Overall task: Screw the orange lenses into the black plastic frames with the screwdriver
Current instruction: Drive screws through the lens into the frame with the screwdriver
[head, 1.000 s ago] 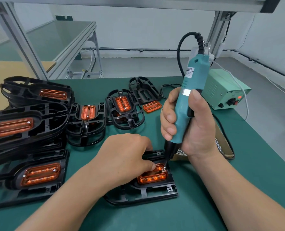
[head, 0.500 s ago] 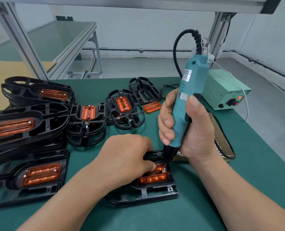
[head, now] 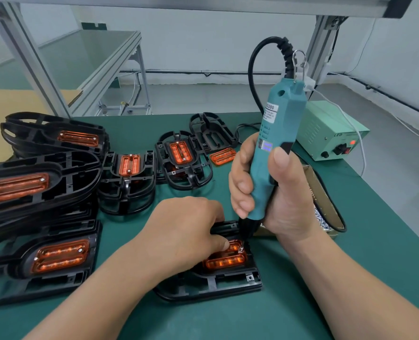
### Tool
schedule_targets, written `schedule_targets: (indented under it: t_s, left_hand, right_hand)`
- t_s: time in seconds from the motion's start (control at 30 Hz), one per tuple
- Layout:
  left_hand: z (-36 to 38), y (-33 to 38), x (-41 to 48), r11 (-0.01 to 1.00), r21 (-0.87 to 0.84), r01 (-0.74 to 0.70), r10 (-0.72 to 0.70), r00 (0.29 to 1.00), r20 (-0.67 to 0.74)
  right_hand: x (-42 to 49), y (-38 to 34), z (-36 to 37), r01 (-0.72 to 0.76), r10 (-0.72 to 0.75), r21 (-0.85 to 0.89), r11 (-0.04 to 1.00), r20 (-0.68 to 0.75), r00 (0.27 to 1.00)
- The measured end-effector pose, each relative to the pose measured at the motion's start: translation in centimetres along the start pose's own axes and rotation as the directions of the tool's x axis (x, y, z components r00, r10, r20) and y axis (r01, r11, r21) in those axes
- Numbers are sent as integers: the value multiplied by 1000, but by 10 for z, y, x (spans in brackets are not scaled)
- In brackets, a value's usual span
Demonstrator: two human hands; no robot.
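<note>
Wrapped tight round the teal screwdriver (head: 275, 153), your right hand (head: 279, 200) holds the tool nearly upright, its top tipped slightly to the right. Your thumb lies by the black switch, and your four fingers are curled round the barrel's left side. The black nose points down, with the bit tip on a screw (head: 240, 250) at the right end of the orange lens (head: 225, 260).

That lens sits in a black frame (head: 210, 284), which lies flat on the green table mat (head: 363, 290) directly in front of you. Your left hand (head: 186, 231) lies knuckles up over the frame. Its fingers are curled and its thumb tip presses on the lens just beside the bit. Whether the hidden fingers grip the frame's far edge cannot be told.

To your left lie piles of assembled frames (head: 39, 190), each showing an orange lens. Two smaller stacks (head: 127, 182) stand further back toward the middle. Beyond them an empty frame (head: 212, 131) rests beside a loose lens (head: 222, 155).

Behind your right hand, an open cardboard box (head: 325, 200) holds small silvery parts. A pale green power unit (head: 326, 128) sits at the table's far right corner with a red light showing on its front. The black cable (head: 252, 69) arches from the top of the screwdriver.
</note>
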State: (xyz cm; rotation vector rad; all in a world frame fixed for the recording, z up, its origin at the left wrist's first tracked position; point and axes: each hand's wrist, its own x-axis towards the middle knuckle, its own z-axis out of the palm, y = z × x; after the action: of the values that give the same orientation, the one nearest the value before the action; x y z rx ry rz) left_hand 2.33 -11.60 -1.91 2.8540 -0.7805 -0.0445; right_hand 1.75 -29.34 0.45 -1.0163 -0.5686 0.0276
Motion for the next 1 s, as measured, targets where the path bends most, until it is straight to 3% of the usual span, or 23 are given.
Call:
schedule_targets:
  t_s: [0.67,1.0]
  left_hand:
    - [-3,3,0,1000,21,-9,8,999,49]
    - [-3,3,-2,1000,-2,-24,25,999,42]
  right_hand:
    - [1,5,1,-16,15,13,1000,67,998]
    - [2,1,0,9,-10,-28,1000,-19,1000]
